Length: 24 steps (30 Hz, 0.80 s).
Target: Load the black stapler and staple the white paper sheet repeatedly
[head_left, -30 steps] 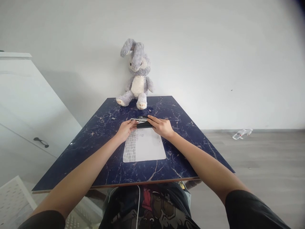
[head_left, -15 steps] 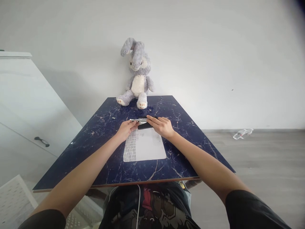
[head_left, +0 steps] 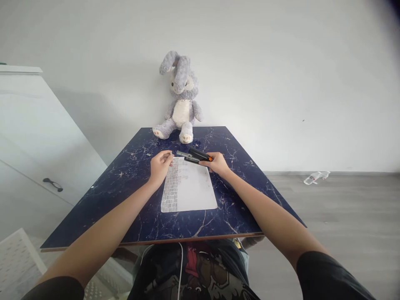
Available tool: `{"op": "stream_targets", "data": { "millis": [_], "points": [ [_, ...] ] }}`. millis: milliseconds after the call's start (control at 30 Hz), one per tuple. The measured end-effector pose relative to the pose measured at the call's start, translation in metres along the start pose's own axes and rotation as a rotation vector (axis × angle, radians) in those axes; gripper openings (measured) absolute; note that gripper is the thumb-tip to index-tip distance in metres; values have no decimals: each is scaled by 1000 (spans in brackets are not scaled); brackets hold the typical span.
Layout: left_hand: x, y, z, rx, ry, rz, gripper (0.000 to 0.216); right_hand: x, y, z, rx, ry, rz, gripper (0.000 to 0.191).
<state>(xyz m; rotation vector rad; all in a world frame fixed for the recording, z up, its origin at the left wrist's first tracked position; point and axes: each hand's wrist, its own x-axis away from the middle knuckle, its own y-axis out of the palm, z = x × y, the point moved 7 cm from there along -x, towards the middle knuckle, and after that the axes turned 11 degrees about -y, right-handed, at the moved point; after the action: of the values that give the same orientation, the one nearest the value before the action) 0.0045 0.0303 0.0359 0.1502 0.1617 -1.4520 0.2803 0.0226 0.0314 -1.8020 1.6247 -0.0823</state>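
Observation:
My right hand (head_left: 218, 163) is closed around the rear end of an opened stapler (head_left: 200, 155). Its black top cover is swung up from the silver magazine, and a black base lies under that. A bit of orange shows beside the fingers. The stapler is over the far edge of a white sheet (head_left: 196, 187), which has a column of grey printed blocks along its left side. Just left of the magazine's tip, my left hand (head_left: 161, 166) is raised in a pinch. Something small and pale may be between its fingertips, too small to name.
A grey plush rabbit (head_left: 181, 110) sits at the back of the dark blue marbled table (head_left: 131, 208), against the wall. A white cabinet (head_left: 46, 137) stands at the left. On the floor to the right lies a crumpled clear plastic piece (head_left: 316, 178).
My left hand has come away from the stapler and moved left, fingers pinched. The stapler now stands opened, its parts spread, and my right hand has shifted to its rear end.

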Motion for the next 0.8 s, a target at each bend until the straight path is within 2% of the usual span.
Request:
{"op": "stream_targets", "data": {
  "millis": [67,167,300,433,533,633,800],
  "points": [
    [9,-1,17,-68,125,18,30,2,15,0,-109,1,-125,37],
    [26,4,38,-169,277,8,29,7,37,-4,-154,-19,-267,36],
    [41,16,47,-266,372,-62,31,8,48,-14,5,-139,-343,31],
    [44,23,37,-216,294,-173,32,7,39,-32,260,-325,-322,42],
    [47,28,29,-206,221,-274,30,8,24,-46,313,-393,-171,61],
    [52,36,25,-277,237,-363,29,16,15,-61,287,-467,-34,53],
    [53,37,24,-328,335,-307,25,30,28,-79,257,-687,-150,37]
  ]
}}
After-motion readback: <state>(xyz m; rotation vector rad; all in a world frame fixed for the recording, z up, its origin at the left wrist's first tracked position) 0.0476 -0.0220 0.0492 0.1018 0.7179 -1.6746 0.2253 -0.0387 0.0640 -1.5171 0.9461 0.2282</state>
